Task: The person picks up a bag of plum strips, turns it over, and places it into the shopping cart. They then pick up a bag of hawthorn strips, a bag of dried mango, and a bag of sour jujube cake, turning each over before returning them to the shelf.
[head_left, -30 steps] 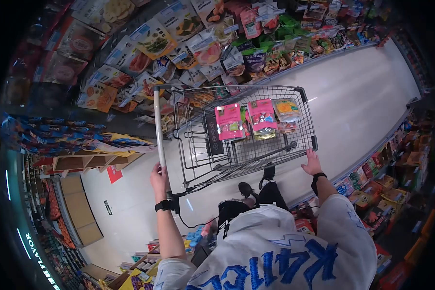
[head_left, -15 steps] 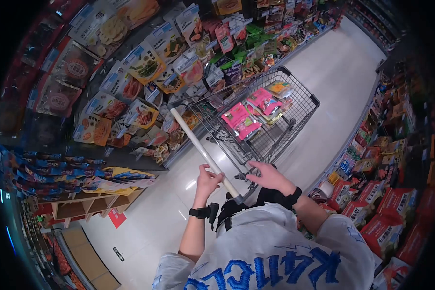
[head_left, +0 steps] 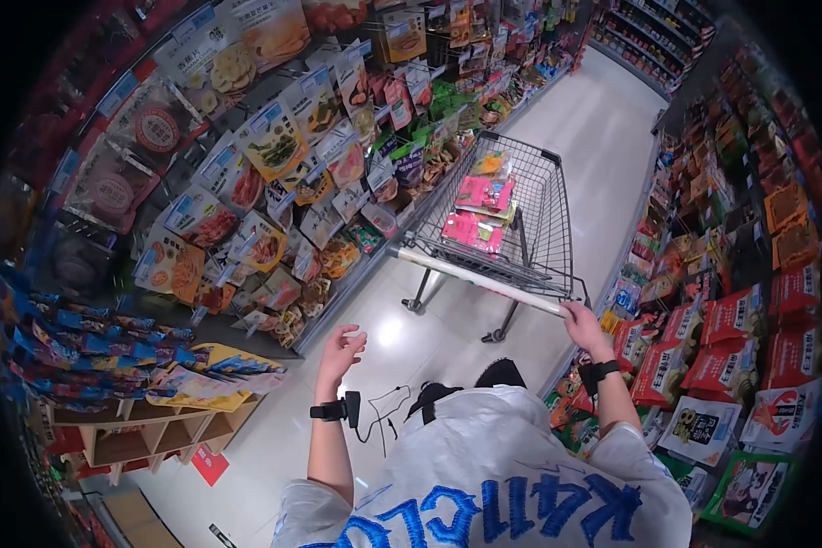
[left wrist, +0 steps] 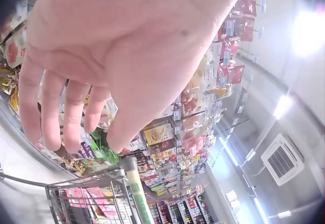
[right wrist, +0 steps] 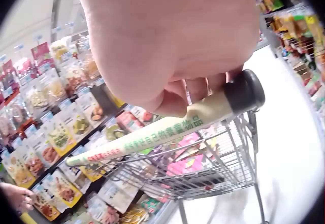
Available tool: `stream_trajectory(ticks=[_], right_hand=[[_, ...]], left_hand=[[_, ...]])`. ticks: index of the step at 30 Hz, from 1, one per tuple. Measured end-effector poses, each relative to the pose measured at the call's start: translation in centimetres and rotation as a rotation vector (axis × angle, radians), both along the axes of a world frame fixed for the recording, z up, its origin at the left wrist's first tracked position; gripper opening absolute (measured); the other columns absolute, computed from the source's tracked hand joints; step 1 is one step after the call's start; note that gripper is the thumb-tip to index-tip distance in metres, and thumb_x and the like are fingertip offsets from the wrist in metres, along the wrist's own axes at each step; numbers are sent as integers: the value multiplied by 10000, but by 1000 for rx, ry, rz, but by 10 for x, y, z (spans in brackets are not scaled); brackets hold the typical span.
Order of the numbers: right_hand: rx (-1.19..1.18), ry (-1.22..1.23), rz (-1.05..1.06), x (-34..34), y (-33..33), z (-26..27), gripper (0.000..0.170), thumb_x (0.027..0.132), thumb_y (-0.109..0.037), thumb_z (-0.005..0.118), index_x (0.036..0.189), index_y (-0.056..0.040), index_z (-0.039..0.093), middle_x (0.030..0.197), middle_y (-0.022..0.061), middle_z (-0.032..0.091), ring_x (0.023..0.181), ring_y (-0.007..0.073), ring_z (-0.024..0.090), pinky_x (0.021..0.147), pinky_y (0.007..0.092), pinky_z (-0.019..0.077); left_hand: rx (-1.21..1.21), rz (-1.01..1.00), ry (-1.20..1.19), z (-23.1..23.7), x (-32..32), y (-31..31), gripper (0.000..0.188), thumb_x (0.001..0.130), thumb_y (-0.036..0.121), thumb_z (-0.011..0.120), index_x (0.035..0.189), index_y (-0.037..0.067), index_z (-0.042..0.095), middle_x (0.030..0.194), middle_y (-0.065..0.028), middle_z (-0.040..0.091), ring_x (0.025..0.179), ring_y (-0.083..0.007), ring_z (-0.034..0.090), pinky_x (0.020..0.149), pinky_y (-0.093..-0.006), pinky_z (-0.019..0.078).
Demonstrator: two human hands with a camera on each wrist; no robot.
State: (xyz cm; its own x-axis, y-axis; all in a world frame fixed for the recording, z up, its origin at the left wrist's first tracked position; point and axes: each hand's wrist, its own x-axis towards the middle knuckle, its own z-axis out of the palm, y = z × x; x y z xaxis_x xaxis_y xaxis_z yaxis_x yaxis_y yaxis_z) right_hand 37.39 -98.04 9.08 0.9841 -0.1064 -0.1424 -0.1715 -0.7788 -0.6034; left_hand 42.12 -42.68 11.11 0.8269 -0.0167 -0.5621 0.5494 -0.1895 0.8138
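Shopping cart (head_left: pixel 546 228) sits just right of centre in the head view, right hand (head_left: pixel 588 331) gripping the handle's (head_left: pixel 484 283) right end, probably for control. Left hand (head_left: pixel 340 354) is off it, fingers loose, nothing held; pink packs (head_left: pixel 484 193) ride inside, presumably to save carrying them.

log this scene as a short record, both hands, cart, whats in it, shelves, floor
right hand: grips the handle near its right end
left hand: off the handle, holding nothing
cart: upright in the aisle, wheels on the floor
cart contents: pink packets, a pack with yellow on it; full count unclear
left side: hanging food packs
right side: red packs among others
floor: pale, shiny
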Motion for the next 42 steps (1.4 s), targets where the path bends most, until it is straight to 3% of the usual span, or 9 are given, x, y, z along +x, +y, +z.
stream_trajectory(ticks=[8,10,14,17,25,30,34,38,42], right_hand=[[-186,167,-298,56,-88,-9,324,874,-259,531,1042,-48,709,1028,223,668,1046,398,615,939,434,483],[-261,-91,-158,84,-54,27,359,867,-289,562,1093,-44,695,1063,236,669,1034,407,624,940,435,486],[-39,1,10,153,20,72,437,852,-347,617,1127,-12,676,1094,257,666,1044,414,629,935,434,493],[53,195,196,203,47,61,554,857,-406,651,1221,12,623,1219,249,630,1139,386,607,983,412,468],[-339,707,619,293,47,-11,672,774,-534,690,1152,22,669,1185,247,653,1095,359,642,920,419,505],[-524,814,472,329,-4,-74,647,774,-514,669,1189,-17,667,1288,187,617,1190,328,600,986,421,484],[-489,729,28,299,-50,-189,642,836,-343,622,1391,-47,491,1322,242,570,1259,349,540,1043,458,443],[-243,448,-292,244,-35,-158,447,862,-188,598,1275,-38,517,1214,246,625,1152,396,598,955,484,491],[-318,510,-389,237,-56,-171,439,845,-207,665,1231,-53,526,1168,196,656,1106,374,631,919,493,503]], left_hand=[[-12,-8,97,-15,-36,6,448,896,325,711,1257,103,567,1006,-43,666,907,-123,640,759,-316,532],[1,14,127,-23,-38,11,462,901,330,703,1275,97,562,1011,-40,663,917,-126,639,772,-322,534],[59,52,133,-11,-27,14,458,912,317,692,1286,92,556,1034,-47,664,925,-126,638,787,-321,534],[42,151,66,15,-13,7,476,894,324,711,1278,84,567,984,-28,664,919,-124,624,777,-313,517],[78,274,76,32,-11,5,468,912,320,693,1293,84,558,1018,-43,669,947,-134,635,802,-324,520],[51,340,103,33,-21,3,473,910,328,697,1292,85,560,1018,-50,664,937,-133,632,804,-323,520],[53,278,131,24,-14,10,488,903,340,704,1293,84,560,1017,-50,658,935,-139,630,808,-317,514],[96,195,124,22,5,32,519,893,366,710,1300,84,555,1023,-59,657,954,-160,632,808,-326,511],[121,95,115,15,36,65,535,894,387,704,1311,90,551,1033,-67,656,956,-164,626,815,-329,508]])
